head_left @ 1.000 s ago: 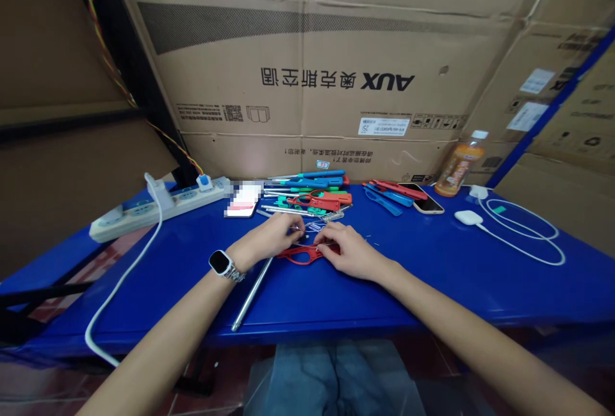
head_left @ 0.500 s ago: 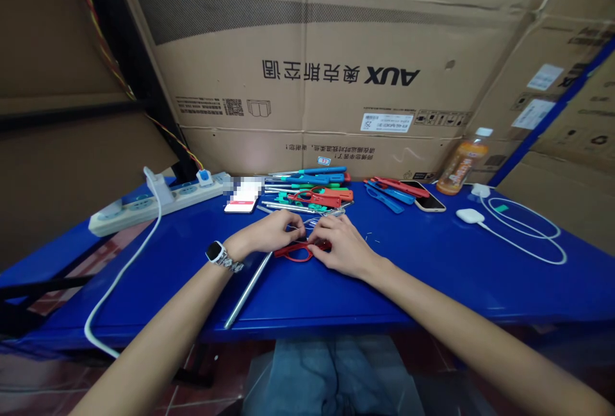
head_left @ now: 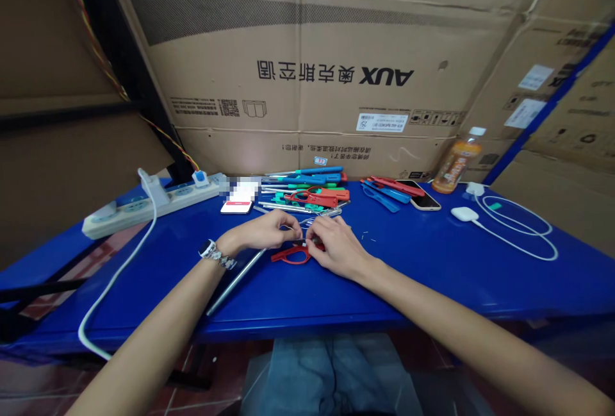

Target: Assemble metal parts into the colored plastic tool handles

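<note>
Both hands have drawn closer together since the earlier frame, and the red plastic handle (head_left: 287,255) has slid a little left under them. Near the front edge of the blue table (head_left: 432,275), a metal rod (head_left: 234,281) lies slanted, its far end hidden beneath the left hand (head_left: 266,231). That hand's fingers are curled with the tips meeting the right hand's; whether they grip anything is too small to tell. The right hand (head_left: 336,246) pinches the handle's right end and covers it. A wristwatch (head_left: 210,250) sits on the left wrist. Bare tabletop lies open to either side of the hands. Beyond them is a pile of red, blue and green tools (head_left: 312,188), with a power strip (head_left: 144,204) far left, a smartphone (head_left: 423,198), an orange bottle (head_left: 454,163) and a white cable (head_left: 521,231) far right. Cardboard boxes (head_left: 307,31) close off the table's back edge
</note>
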`<control>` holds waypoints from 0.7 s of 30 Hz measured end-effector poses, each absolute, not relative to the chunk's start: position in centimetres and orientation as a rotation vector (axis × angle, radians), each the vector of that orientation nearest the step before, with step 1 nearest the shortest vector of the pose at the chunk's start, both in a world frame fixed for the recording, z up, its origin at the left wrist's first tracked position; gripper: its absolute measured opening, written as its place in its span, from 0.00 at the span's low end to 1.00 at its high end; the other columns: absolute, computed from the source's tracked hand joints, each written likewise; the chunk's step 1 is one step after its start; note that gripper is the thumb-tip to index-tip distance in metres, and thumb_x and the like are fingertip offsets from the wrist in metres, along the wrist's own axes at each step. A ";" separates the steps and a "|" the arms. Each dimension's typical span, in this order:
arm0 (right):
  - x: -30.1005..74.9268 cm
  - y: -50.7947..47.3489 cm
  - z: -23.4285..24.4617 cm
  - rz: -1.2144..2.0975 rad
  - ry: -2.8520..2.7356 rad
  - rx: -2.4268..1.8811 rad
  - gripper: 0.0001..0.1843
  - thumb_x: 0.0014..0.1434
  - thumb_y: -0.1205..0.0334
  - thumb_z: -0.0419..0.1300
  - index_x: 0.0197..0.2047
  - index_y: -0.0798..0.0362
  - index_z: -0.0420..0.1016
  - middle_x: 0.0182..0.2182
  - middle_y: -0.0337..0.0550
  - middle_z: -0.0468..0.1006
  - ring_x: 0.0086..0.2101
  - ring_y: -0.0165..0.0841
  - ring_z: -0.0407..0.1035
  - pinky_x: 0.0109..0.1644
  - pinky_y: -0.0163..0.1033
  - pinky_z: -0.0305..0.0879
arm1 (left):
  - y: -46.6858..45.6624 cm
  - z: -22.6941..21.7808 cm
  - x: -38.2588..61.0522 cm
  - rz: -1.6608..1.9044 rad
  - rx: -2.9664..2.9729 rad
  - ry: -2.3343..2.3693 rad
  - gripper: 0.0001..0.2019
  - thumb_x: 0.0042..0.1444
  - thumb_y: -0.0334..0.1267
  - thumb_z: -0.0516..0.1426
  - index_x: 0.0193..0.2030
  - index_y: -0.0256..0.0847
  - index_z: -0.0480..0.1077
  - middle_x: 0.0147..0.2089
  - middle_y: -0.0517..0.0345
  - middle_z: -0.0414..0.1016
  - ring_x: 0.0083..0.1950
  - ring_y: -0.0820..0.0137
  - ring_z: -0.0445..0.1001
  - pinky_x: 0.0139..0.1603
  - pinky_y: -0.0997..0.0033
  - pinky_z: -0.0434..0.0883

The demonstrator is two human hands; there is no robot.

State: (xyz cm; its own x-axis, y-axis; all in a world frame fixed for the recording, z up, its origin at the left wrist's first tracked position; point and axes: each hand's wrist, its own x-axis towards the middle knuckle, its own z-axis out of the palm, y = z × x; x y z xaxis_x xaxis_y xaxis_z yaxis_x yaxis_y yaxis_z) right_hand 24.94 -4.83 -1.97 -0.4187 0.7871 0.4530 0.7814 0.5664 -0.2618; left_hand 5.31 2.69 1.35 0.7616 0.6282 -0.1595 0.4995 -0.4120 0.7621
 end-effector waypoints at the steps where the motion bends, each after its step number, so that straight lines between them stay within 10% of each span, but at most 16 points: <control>1: 24.9 -4.8 -2.0 0.022 -2.262 -1.257 0.02 0.61 0.68 0.58 0.35 0.53 0.70 0.33 0.40 0.74 0.37 0.33 0.67 0.43 0.40 0.53 | 2.7 1.3 5.3 0.179 2.074 0.834 0.14 0.55 0.47 0.57 0.36 0.35 0.74 0.28 0.60 0.70 0.21 0.77 0.59 0.21 0.77 0.58; 9: 25.3 -5.1 -1.9 0.082 -2.177 -1.242 0.03 0.61 0.67 0.58 0.40 0.51 0.71 0.39 0.42 0.74 0.43 0.36 0.67 0.45 0.42 0.56 | 2.7 1.4 4.9 0.204 1.909 0.728 0.22 0.56 0.48 0.60 0.52 0.38 0.66 0.31 0.61 0.74 0.20 0.78 0.64 0.20 0.78 0.58; 21: 25.0 -5.5 -1.6 0.017 -2.277 -1.192 0.06 0.60 0.60 0.62 0.37 0.52 0.70 0.37 0.42 0.74 0.41 0.37 0.65 0.46 0.43 0.54 | 2.9 1.1 4.9 0.181 1.915 0.699 0.17 0.60 0.48 0.56 0.48 0.37 0.66 0.36 0.56 0.76 0.22 0.77 0.69 0.19 0.79 0.59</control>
State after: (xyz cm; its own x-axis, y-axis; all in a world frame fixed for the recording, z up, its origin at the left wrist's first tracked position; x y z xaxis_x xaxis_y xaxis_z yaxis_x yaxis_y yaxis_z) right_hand 25.00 -5.49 -1.58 -0.4451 0.7600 0.4736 0.7531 0.6038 -0.2613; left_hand 4.88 2.87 1.08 0.8184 0.5448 -0.1830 0.3874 -0.2877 0.8759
